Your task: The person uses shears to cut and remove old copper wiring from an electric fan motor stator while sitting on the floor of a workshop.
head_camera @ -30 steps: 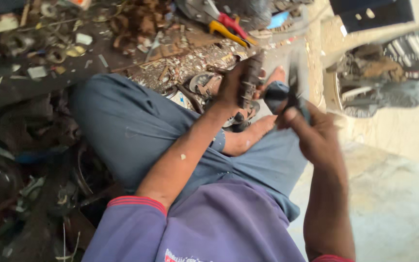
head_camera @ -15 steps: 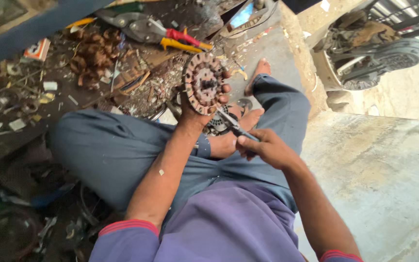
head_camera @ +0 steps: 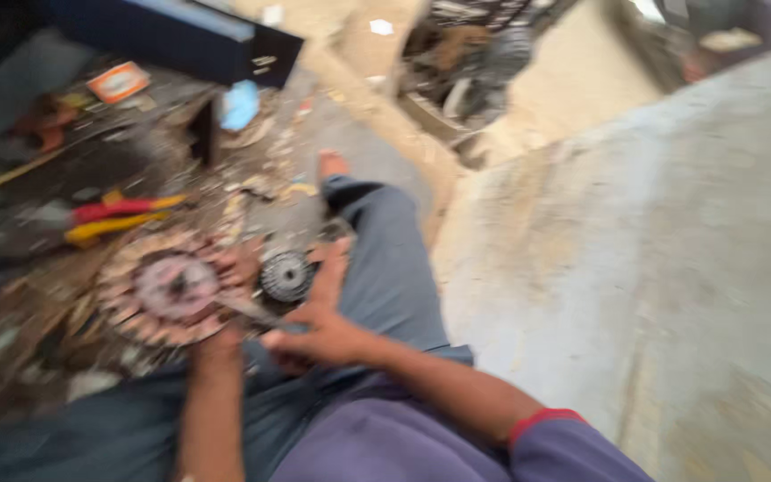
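Note:
The picture is blurred by camera motion. My left hand (head_camera: 229, 268) holds a round, rusty disc (head_camera: 164, 287) with a pale centre and segmented rim, face up over my lap. My right hand (head_camera: 319, 332) grips a thin metal tool (head_camera: 247, 310) whose tip rests against the disc's lower right edge. A smaller dark toothed round part (head_camera: 286, 275) lies just right of the disc, beside my bare foot. I sit on the floor in blue-grey trousers (head_camera: 385, 268) and a purple shirt with red cuffs.
Red-and-yellow handled pliers (head_camera: 113, 219) lie on the littered floor to the left among scraps. A dark blue box (head_camera: 189, 40) stands at the top left. A bare concrete slab (head_camera: 653, 268) fills the right. A motorbike wheel (head_camera: 466, 80) shows at the top.
The camera has swung right and down, so the disc now sits lower left in view. My left hand has tilted the disc flatter, and the tool stays against its edge.

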